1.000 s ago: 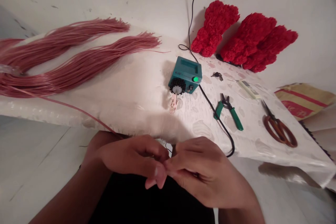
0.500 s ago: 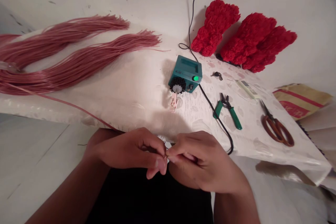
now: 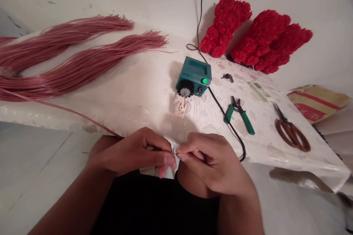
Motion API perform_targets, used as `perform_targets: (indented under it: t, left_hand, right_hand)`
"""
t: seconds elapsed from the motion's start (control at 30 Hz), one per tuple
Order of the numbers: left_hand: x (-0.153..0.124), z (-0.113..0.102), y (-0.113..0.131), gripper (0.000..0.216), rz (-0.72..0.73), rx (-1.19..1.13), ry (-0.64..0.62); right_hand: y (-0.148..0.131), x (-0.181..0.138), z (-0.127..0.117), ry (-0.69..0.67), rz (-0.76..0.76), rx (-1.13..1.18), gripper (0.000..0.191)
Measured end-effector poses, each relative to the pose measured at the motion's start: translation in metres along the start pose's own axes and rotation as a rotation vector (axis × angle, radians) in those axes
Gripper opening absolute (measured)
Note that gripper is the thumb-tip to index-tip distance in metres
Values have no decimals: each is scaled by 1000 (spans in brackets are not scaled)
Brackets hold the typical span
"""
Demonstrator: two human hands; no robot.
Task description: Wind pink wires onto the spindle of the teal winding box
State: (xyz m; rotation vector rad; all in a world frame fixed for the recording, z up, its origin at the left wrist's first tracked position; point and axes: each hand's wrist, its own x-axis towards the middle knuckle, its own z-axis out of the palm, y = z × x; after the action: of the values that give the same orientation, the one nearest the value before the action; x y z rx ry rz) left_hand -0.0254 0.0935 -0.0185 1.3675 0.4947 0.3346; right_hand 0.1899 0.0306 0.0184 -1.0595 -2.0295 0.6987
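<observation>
My left hand (image 3: 140, 154) and my right hand (image 3: 211, 163) meet above my lap at the table's front edge, fingertips nearly touching. Each pinches a thin, twisted bit (image 3: 174, 152), pale and dark, whose kind is too small to make out. A single pink cord (image 3: 79, 114) runs from the bundle at the left to behind my left hand; whether it joins the pinched piece is hidden. Just beyond my hands stands a teal box machine (image 3: 194, 73) with a lit green button, a black toothed wheel and a pale pink clip (image 3: 181, 107) at its front.
Two thick bundles of pink cords (image 3: 82, 69) cover the left of the table. At right lie green-handled wire strippers (image 3: 239, 114), scissors (image 3: 292, 134), keys (image 3: 227, 77) and a pale remote-like object (image 3: 259, 91). Red flower bunches (image 3: 270, 40) stand behind; a black cable (image 3: 224, 110) crosses the table.
Both hands have risen slightly toward the table edge, and the fingertips have drawn a little apart, showing more of the thin piece between them. The objects on the table have not moved.
</observation>
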Motion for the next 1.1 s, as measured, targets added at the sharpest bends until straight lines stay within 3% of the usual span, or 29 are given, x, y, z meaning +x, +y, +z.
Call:
perform_targets:
  t: [0.3,0.5,0.7,0.9,1.1]
  left_hand:
    - [2,0,5,27,1,102,-26]
    - [3,4,16,33,107,231,-20]
    - [6,18,15,34,195,419,252]
    - [15,27,3,30,387,602,550]
    - [22,28,-5,26,402,724,664]
  right_hand:
    - [3,-1,-2,7,-5,20,12]
    - [8,-2,-7,29,8,33,14]
    - [36,15,-30,217,-45,-275,26]
    - [66,44,-35,6,-191,-758,33]
    - [78,57,-29,49,-322,-929,31]
